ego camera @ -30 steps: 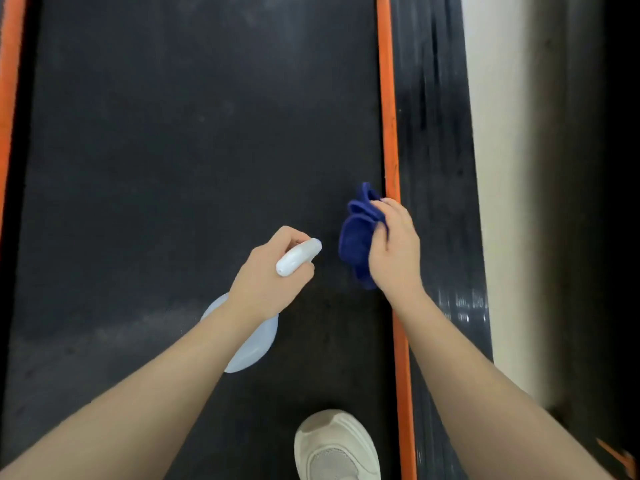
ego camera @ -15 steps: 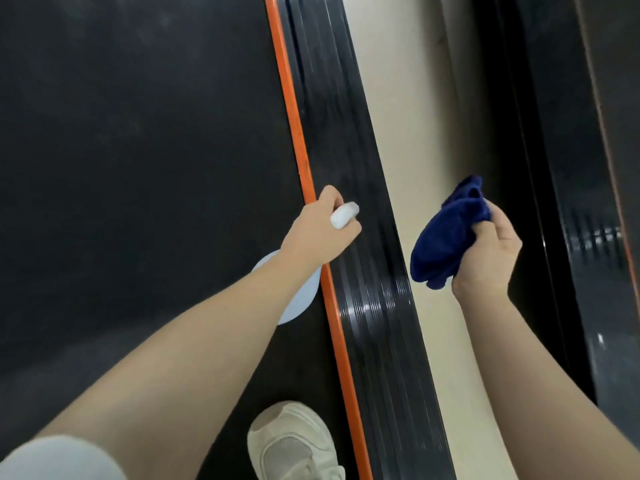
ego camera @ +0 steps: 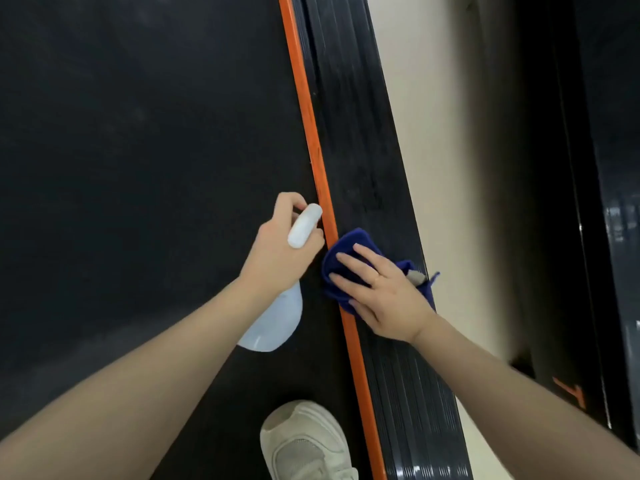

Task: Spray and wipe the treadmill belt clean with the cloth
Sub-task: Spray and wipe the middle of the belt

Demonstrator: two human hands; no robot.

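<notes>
Light: soft, even indoor light, brightest on the pale floor (ego camera: pixel 446 168)
Shadow: dark band along the floor's right side
Glare: streaks on the ribbed side rail (ego camera: pixel 408 393)
Focus: slightly soft overall; the belt (ego camera: pixel 138 150) shows little detail
Edges: wide-angle bowing

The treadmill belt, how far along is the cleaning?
Done: nothing clearly; the belt shows no obvious wet patch. In hand: the right hand presses the blue cloth over the orange strip; the left hand holds the spray bottle. Left: most of the belt.
</notes>
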